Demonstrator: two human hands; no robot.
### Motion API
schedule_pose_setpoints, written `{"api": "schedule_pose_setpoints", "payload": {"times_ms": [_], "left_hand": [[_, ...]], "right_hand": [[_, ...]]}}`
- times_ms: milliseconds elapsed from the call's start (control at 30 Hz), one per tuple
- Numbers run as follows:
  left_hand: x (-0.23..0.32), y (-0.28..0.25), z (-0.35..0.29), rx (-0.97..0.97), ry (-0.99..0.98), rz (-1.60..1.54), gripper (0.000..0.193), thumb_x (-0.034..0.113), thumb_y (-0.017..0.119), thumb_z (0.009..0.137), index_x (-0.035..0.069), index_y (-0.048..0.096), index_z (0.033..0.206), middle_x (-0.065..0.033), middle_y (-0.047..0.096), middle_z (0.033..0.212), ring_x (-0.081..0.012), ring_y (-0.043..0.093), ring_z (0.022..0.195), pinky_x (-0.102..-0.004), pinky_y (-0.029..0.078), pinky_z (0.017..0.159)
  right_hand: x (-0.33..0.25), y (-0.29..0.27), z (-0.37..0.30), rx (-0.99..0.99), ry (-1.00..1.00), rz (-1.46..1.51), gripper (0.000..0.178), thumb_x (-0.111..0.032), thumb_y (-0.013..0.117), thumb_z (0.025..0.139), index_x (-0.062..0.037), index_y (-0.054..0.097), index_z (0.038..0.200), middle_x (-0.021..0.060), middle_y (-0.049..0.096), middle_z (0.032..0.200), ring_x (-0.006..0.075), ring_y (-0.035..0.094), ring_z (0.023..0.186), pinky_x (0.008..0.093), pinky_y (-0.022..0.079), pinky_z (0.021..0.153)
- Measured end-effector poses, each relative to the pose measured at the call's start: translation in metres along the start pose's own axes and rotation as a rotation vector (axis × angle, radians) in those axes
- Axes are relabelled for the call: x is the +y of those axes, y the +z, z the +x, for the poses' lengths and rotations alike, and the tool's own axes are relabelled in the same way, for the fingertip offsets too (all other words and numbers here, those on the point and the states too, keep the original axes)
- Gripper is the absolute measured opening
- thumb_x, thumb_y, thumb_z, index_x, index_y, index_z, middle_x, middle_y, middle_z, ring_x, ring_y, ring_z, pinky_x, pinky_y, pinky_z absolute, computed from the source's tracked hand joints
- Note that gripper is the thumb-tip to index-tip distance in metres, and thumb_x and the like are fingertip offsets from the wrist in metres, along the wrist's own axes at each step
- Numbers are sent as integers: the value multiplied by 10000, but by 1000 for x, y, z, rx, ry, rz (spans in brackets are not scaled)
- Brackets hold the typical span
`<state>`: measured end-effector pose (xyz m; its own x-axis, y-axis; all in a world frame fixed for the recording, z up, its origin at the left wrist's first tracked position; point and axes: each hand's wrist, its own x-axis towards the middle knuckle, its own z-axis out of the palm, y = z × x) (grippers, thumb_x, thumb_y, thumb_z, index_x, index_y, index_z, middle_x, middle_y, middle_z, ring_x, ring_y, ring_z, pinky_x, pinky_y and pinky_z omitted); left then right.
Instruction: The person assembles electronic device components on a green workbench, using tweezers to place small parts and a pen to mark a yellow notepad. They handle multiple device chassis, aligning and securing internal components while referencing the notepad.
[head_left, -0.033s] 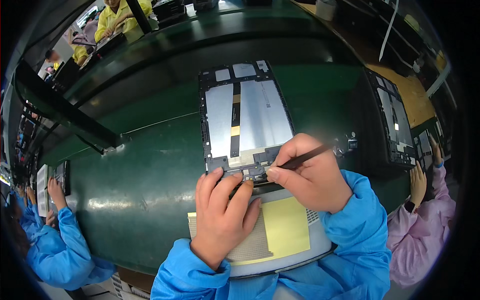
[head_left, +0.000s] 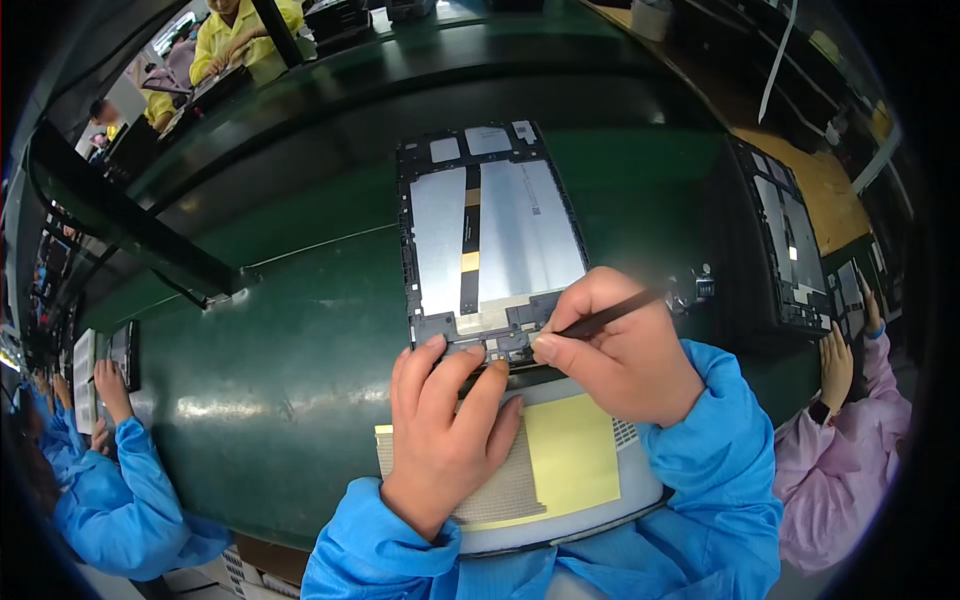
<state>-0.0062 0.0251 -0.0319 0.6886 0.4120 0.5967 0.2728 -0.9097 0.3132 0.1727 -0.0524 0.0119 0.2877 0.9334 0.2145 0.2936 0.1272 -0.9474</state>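
Observation:
An opened tablet (head_left: pixel 560 230) with a silver inner plate, black frame and black ribbon cable (head_left: pixel 471 235) lies on the green bench before me. My left hand (head_left: pixel 445 430) rests its spread fingertips on the tablet's near edge, over the small boards and connectors there. Between the thumb and fingers of my right hand (head_left: pixel 625 355), a dark slim tool (head_left: pixel 608 315) that looks like tweezers is pinched like a pen. Its tip is hidden by my fingers, close to the near edge of the tablet. What the tip touches cannot be seen.
A stack of similar tablets (head_left: pixel 775 240) stands at the right, with small clear pieces (head_left: pixel 690 287) beside it. Yellow paper (head_left: pixel 575 450) and a ribbed grey sheet (head_left: pixel 500 485) lie nearest me. A dark post (head_left: pixel 130 215) rises at left. Co-workers sit on both sides and opposite.

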Motion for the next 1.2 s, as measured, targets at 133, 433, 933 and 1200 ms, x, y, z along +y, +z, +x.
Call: {"api": "schedule_pose_setpoints", "payload": {"times_ms": [133,433,933,1200], "left_hand": [[4,2,2,-4,-12,55,476,83,774,607,101,619,1056,-116,490,1135,-387,445,1136,-503,416,938],[-4,19,-7,31,5,130,520,20,740,598,79,593,1094,-154,446,1148,-423,430,1123,-494,393,968],[-8,21,-11,30,65,127,610,4,746,612,57,561,1190,-164,446,1234,-428,396,1205,-484,359,1013],[-4,14,-5,52,39,8,593,-31,725,596,-11,535,1157,-180,491,1191,-430,444,1178,-491,399,998]], "right_hand": [[-2,0,-2,-4,-55,-132,160,30,685,816,-12,546,883,61,571,860,94,568,752,240,481,641],[-4,9,-60,220,88,443,181,11,725,784,-12,568,870,66,571,825,132,552,736,281,451,645],[19,23,-122,-222,333,79,160,-59,699,841,-49,547,890,63,582,784,142,554,697,302,446,604],[8,5,-106,54,317,447,152,17,696,817,-1,546,835,131,654,820,172,675,790,255,518,664]]}}
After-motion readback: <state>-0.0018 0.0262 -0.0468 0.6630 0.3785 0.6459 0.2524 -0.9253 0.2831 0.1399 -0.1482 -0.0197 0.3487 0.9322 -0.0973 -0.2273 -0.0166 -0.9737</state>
